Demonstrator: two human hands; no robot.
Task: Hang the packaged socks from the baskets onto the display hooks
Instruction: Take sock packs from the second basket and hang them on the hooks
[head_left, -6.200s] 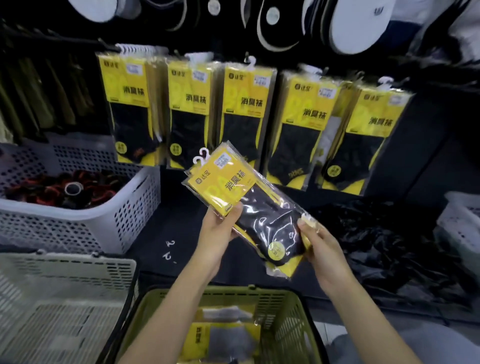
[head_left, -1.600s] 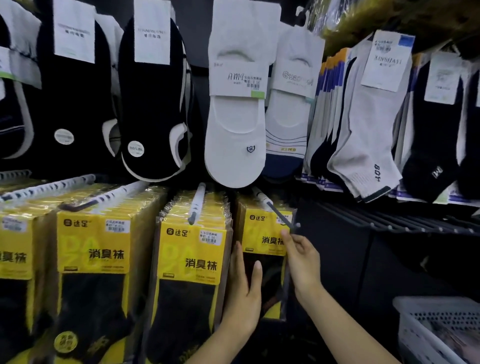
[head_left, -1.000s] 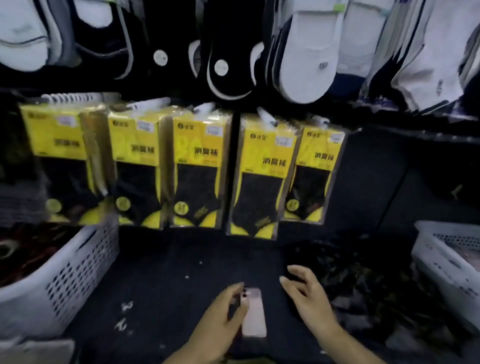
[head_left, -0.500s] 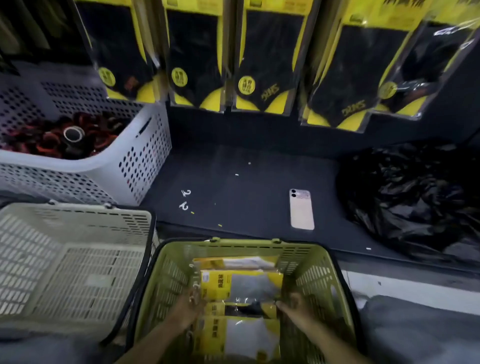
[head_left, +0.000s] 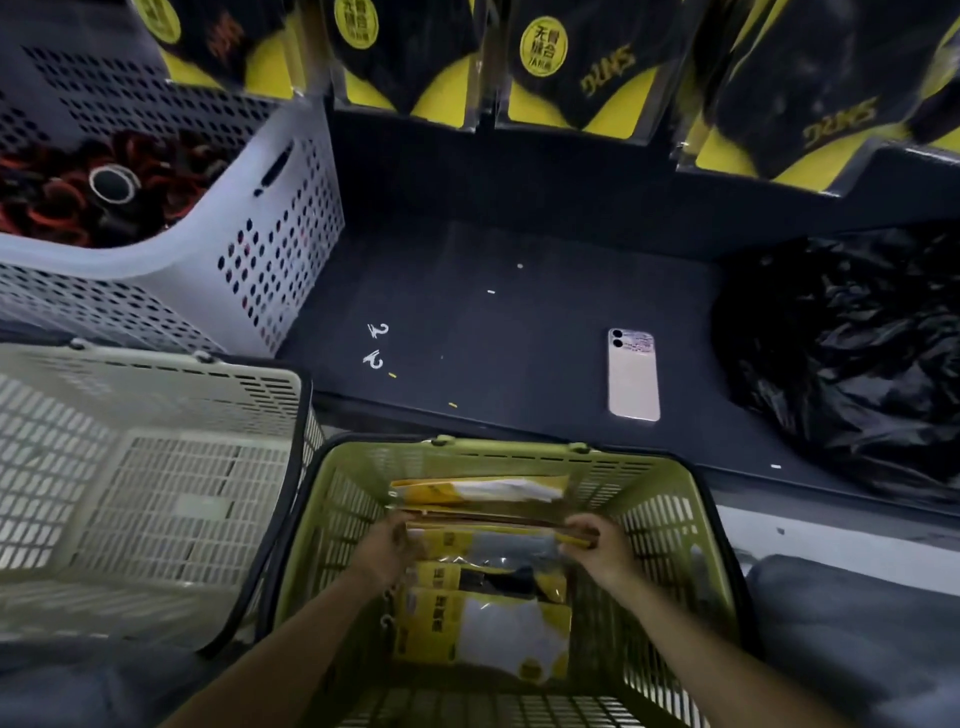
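At the far left a white basket (head_left: 270, 249) sits on the dark shelf (head_left: 493, 312). It holds red and black things. Below it, nearer the person, is a pale basket (head_left: 156, 499). Two little white hooks (head_left: 376, 345) lie loose on the shelf, just right of the white basket. In the middle, low down, is a green basket (head_left: 670, 519), and both hands are inside it. The left hand (head_left: 387, 545) has its fingers curled round the left end of a yellow pack (head_left: 509, 545) with a grey sock in it. The right hand (head_left: 597, 545) pinches the right end of the same pack. The pack is held across the basket, over more packs (head_left: 483, 634). A pink phone (head_left: 634, 374) lies face down on the shelf, past the green basket. A crumpled black bag (head_left: 841, 353) sits at the far right. Along the top, hung packs (head_left: 540, 62) of black socks dangle above the shelf.
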